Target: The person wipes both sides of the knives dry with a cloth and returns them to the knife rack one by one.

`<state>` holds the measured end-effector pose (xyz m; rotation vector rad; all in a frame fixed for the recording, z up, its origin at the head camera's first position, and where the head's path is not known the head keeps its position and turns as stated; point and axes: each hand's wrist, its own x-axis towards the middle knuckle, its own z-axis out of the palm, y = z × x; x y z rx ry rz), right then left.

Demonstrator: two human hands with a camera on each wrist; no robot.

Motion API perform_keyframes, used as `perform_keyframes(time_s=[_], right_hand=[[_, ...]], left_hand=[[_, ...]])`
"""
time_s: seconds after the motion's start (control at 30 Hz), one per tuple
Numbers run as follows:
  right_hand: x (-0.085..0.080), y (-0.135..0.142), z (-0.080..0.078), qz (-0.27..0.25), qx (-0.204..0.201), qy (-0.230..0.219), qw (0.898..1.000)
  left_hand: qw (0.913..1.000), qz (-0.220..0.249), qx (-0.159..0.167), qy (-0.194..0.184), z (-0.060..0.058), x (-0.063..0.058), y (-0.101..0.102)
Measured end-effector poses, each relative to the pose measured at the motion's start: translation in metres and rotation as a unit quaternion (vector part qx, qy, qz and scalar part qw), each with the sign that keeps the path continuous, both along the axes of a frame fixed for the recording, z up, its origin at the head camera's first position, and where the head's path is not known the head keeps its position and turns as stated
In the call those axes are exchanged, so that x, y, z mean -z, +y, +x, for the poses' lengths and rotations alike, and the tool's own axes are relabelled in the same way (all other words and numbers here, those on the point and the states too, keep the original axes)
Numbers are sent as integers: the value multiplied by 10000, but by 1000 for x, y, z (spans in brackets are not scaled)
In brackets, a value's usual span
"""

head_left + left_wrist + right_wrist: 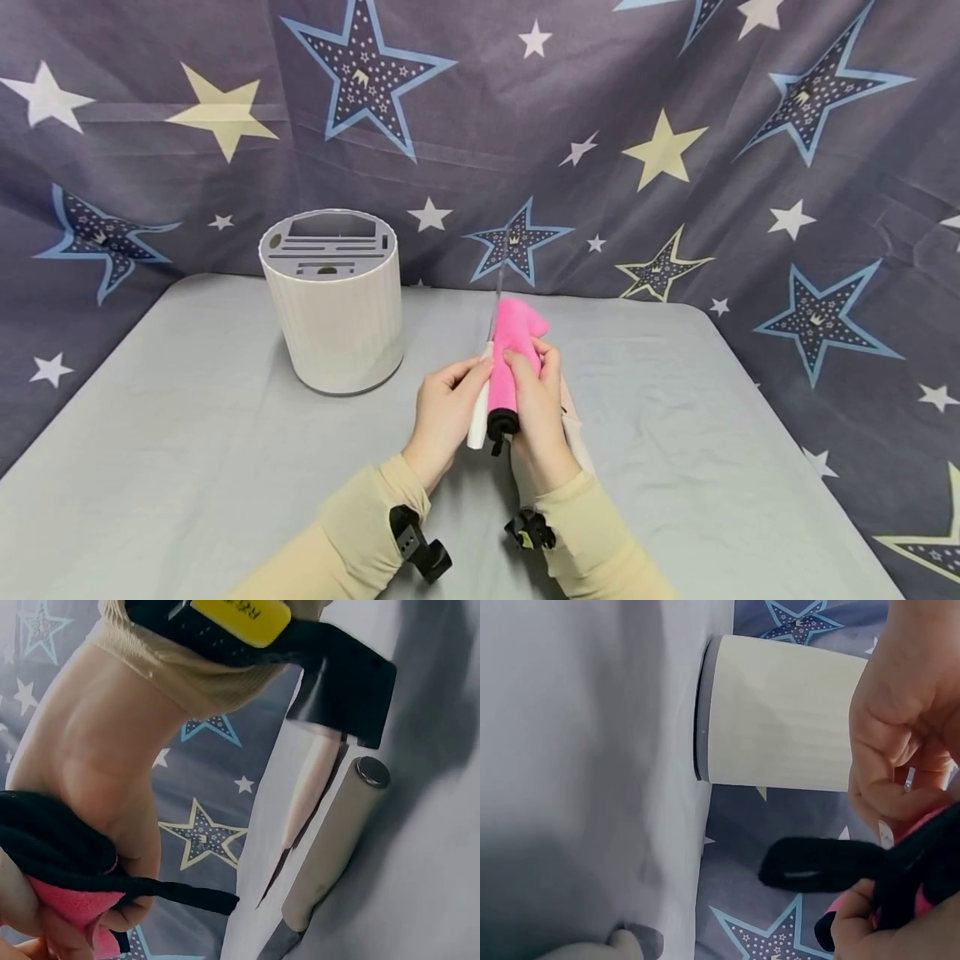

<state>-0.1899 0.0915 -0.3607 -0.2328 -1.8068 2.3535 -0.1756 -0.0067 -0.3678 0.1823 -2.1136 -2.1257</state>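
In the head view my left hand pinches a knife by its white handle. Its thin blade points up and away, seen nearly edge-on. Right beside it, my right hand grips a bunched pink cloth with black edging, thumb on top. The cloth lies along the handle and the lower blade. A black loop hangs from the cloth in the right wrist view. Under my right arm, a knife with a pale handle and another with a pinkish handle lie on the table.
A round, ribbed cream knife block stands at the back left, with slots in its grey top. The table has a light grey cover. Behind it hangs a dark curtain patterned with stars.
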Motion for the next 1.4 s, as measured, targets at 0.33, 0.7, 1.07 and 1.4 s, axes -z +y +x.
perform_keyframes(time_s=[0.33,0.7,1.07,1.4], right_hand=[[5,-12,24,387,-125,-42,9992],[3,-22,47,153,-417,-89,9990],[3,-17,41,126,-441,-94,9989],[-2,13,-2,747,-389,-187,9963]], left_hand=[[9964,-621,-348,456,-7,-5,-11],[9936,-696,-507,726,-14,-15,-20],[9922,-946,3,814,-24,-31,-33],[9749,-1794,381,1265,-22,-59,-56]])
